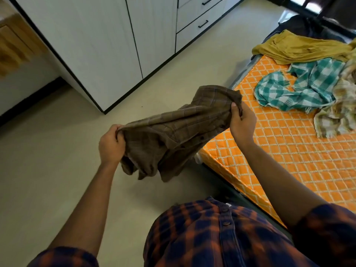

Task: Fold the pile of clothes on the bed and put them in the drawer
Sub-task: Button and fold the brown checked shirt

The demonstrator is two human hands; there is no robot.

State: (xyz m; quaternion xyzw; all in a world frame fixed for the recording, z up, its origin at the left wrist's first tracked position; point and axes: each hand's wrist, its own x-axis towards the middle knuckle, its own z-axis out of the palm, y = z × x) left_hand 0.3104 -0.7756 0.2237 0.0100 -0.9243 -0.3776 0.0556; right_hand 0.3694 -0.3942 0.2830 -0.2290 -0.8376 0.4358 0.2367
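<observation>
A brown checked shirt (173, 132) hangs in the air above the floor, beside the bed's near corner. My left hand (111, 145) grips its left edge and my right hand (241, 122) pinches its right edge, so the cloth stretches between them and sags below. On the orange quilted bed (289, 151) lie a teal checked garment (300, 87), a mustard garment (300, 49) and a pale yellow checked garment (341, 105). White drawers (194, 31) with black handles are set in the wardrobe across the floor.
A white wardrobe (92, 51) with tall doors stands at the back. Beige floor (48, 160) spreads between it and the bed. A wooden cabinet (13, 47) shows at the far left. Dark things lie beyond the bed's far end (308, 26).
</observation>
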